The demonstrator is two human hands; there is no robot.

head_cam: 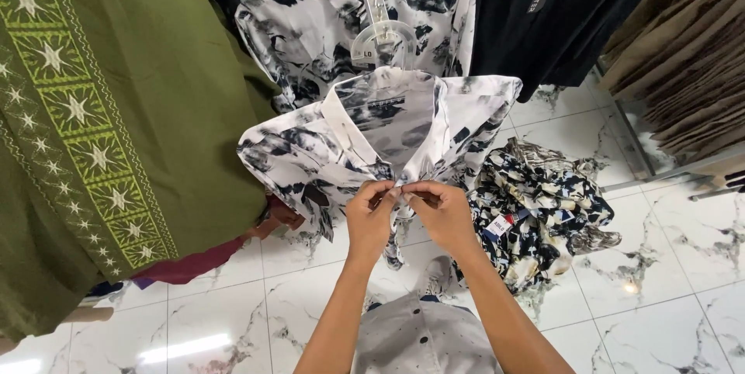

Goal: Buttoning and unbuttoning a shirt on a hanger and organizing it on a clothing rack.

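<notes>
A white shirt with a grey-black blotch print (388, 129) hangs on a white plastic hanger (382, 40) from a rail in front of me. My left hand (371, 219) and my right hand (441, 211) meet at the shirt's front, just below the collar. Both pinch the placket edges together, fingertips touching the cloth. More shirts of the same print (310, 9) hang behind it.
A large olive-green garment with a light-green star band (101, 133) fills the left. Black garments (559, 9) hang at the back, brown ones (683, 56) on a rack at right. A heap of dark-patterned shirts with a tag (535, 211) lies on the white marble floor (667, 281).
</notes>
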